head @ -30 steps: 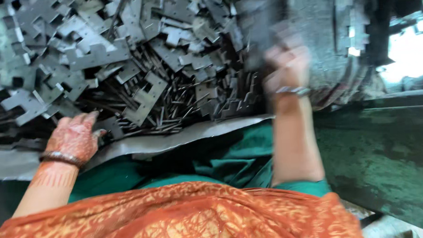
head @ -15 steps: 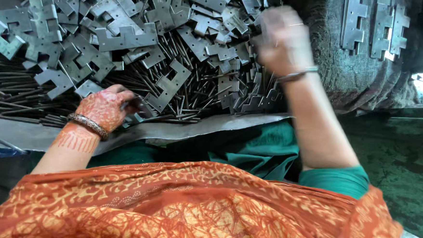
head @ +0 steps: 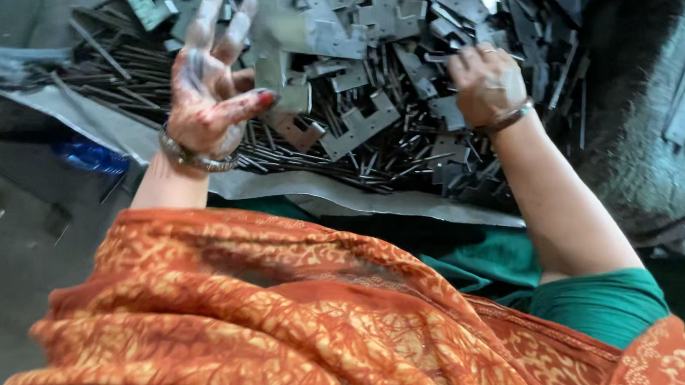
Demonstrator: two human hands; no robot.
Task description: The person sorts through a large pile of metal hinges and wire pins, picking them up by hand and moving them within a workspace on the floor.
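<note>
A heap of grey stamped metal plates (head: 370,121) and thin dark metal rods (head: 333,158) fills the upper half of the head view. My left hand (head: 210,90) is raised above the heap's left part, palm toward me, fingers spread, holding nothing; it is stained grey and red and wears a bangle. My right hand (head: 486,79) rests knuckles-up on the plates at the right, fingers curled into the pile; whether it grips a plate is hidden. An orange patterned cloth (head: 286,312) covers my lap.
A grey sheet (head: 358,195) lies under the heap's near edge. A blue object (head: 87,155) lies at the left on the dark floor. A dark rough sack (head: 652,145) with a few plates on it stands at the right. Green fabric (head: 598,300) shows below my right arm.
My left hand has lifted off the heap's edge and opened with fingers spread. My right hand has dropped from the air onto the plates. The view has shifted right.
</note>
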